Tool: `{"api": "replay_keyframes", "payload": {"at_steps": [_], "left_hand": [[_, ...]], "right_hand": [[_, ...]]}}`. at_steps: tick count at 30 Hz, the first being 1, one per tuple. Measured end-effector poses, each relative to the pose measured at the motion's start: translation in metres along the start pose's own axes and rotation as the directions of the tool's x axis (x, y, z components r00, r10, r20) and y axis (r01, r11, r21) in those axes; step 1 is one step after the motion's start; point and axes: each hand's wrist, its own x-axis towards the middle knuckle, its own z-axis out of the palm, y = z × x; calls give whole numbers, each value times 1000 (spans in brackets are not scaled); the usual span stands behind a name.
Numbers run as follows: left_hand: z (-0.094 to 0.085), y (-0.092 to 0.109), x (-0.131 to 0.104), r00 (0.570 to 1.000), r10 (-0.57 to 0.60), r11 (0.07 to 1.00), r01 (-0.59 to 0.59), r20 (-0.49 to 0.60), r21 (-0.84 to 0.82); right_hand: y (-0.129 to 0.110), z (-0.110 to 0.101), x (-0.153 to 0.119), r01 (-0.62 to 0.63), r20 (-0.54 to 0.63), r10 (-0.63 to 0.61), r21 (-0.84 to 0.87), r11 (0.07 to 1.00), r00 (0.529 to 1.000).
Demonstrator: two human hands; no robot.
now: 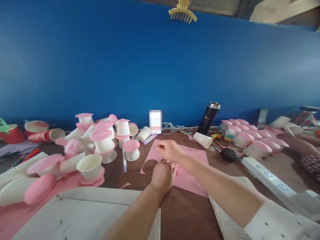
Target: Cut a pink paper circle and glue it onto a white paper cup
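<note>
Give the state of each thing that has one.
Pink sheet, notched at left
Left hand, fingers bent, grip unclear
Right hand, fingers curled, grip unclear
Phone, screen lit
Black flask, standing
Cup beside flask, on its side
Left foreground cup, upright, open
Power strip, sockets up
Hair clip, teeth down

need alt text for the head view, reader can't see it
A person's left hand and right hand are close together over pink paper on a brown table. Pink-topped white cups sit on both sides, before a blue wall.
</note>
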Motion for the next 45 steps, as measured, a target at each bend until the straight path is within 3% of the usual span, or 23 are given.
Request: {"api": "replay_keyframes", "payload": {"at_steps": [6,14,19,25,33,39,45], "left_hand": [[4,-1,2,1000,0,1000,0,-10,20],[9,-5,4,999,-24,998,22,-23,-64],[15,-9,5,1000,8,996,-8,3,-85],[15,-7,6,998,37,996,-41,-57,-75],[1,0,3,1000,-1,1000,1,14,-1],[0,0,3,998,-24,999,22,61,33],[0,-1,3,999,9,999,-11,54,41]], "right_hand": [[-10,26,49,-18,71,28,-145,989,997],[-20,34,69,-53,121,106,-378,924,987],[-29,34,66,-41,124,109,-453,891,986],[-40,32,62,11,167,85,-505,863,982],[-18,25,71,62,231,79,-546,836,970],[-13,22,63,118,184,-19,-546,829,983],[-11,-13,36,119,25,-123,-482,868,992]]}}
